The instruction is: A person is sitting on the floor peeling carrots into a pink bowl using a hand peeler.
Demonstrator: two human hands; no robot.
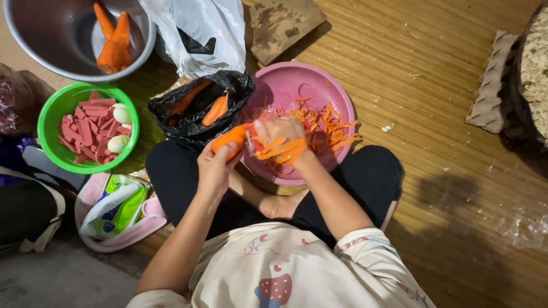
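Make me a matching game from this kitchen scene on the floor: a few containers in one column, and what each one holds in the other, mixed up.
Containers:
1. green bowl
2. pink basin
3. metal bowl
4. black bag

Contents:
A. thin orange carrot shreds
B. two peeled carrots
C. pink sausage strips and eggs
D. carrots not yet shredded, lying in crumpled plastic

Pairs: 1-C, 2-A, 3-B, 4-D
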